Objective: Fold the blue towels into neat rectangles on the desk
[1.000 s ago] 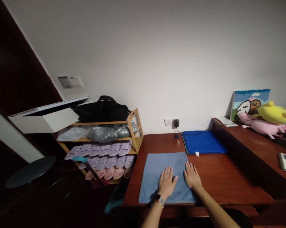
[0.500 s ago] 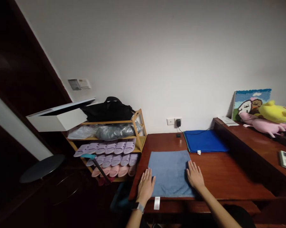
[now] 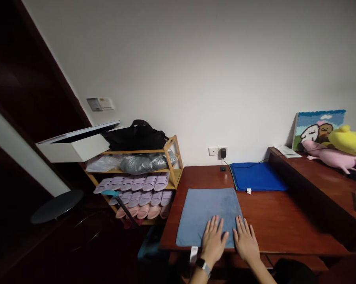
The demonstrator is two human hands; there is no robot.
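A blue-grey cloth (image 3: 205,213) lies spread flat on the reddish-brown wooden table (image 3: 280,221), with a white tag (image 3: 193,254) hanging over the front edge. My left hand (image 3: 215,238) rests palm down on the front right part of the cloth, fingers stretched out; a watch is on that wrist. My right hand (image 3: 246,240) lies flat at the cloth's right edge, fingers extended, partly over bare wood. Behind, near the wall, sits a folded bright blue cloth (image 3: 259,176) with a small white tag.
A slipper rack (image 3: 174,179) stands left of the table, topped by a black bag (image 3: 136,138) and a white box (image 3: 74,152). A black charger (image 3: 223,153) is plugged into the wall. On the raised right ledge are plush toys (image 3: 333,156) and a dog picture (image 3: 319,126).
My left hand has moved right from the cloth's left edge onto its front right part. My right hand has slid toward the front edge. The cloth's front left corner shows now.
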